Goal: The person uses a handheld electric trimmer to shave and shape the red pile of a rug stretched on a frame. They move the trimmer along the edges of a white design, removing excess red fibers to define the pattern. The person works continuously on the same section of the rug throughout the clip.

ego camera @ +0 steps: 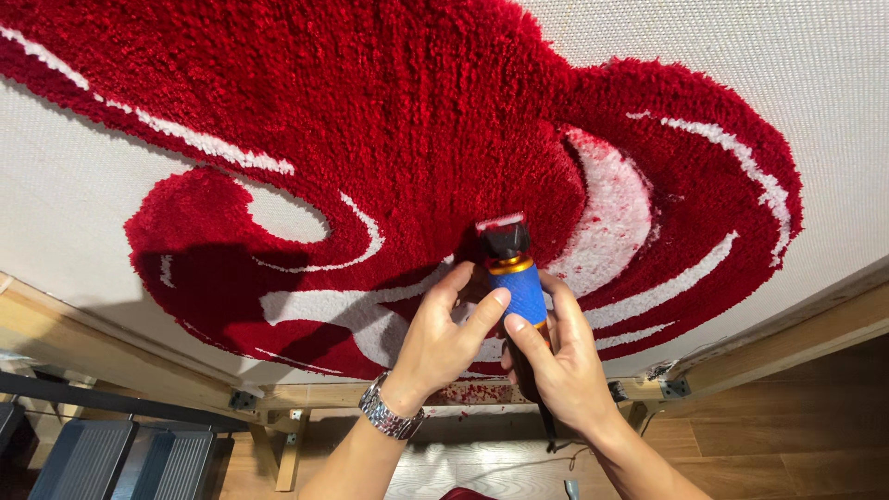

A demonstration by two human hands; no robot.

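Note:
A red and white tufted rug (398, 139) is stretched on white backing cloth over a wooden frame (787, 338). My right hand (560, 356) grips a corded electric trimmer (517, 278) with a blue handle, gold ring and black head. Its blade end touches the red pile near the rug's lower middle. My left hand (443, 338), with a metal watch (391, 414) on the wrist, rests fingers and thumb on the blue handle from the left. Red fluff lies scattered on a white patch (607, 218) to the right of the blade.
White backing cloth (824, 102) surrounds the rug. Metal brackets (674, 387) join the frame's lower bars. Below are a wooden floor (796, 435), dark ribbed steps (120, 458) at lower left, and the trimmer's black cord (551, 435) hanging down.

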